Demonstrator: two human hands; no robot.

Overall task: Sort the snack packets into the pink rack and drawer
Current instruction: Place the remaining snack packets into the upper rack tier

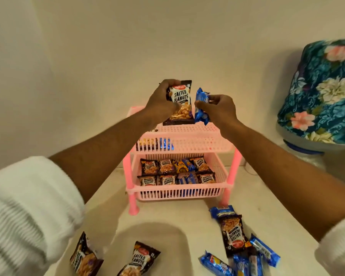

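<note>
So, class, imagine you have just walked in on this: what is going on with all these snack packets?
A person is sorting snacks into a pink rack. The left hand grips a salted peanuts packet and the right hand pinches a blue biscuit packet, both held above the top shelf. The lower basket already holds rows of packets. More loose packets lie on the table in front.

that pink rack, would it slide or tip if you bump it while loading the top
The pink rack looks like thin slotted plastic on slim legs, so probably light and easy to slide. The packets filling its lower basket likely steady it against tipping.
</note>
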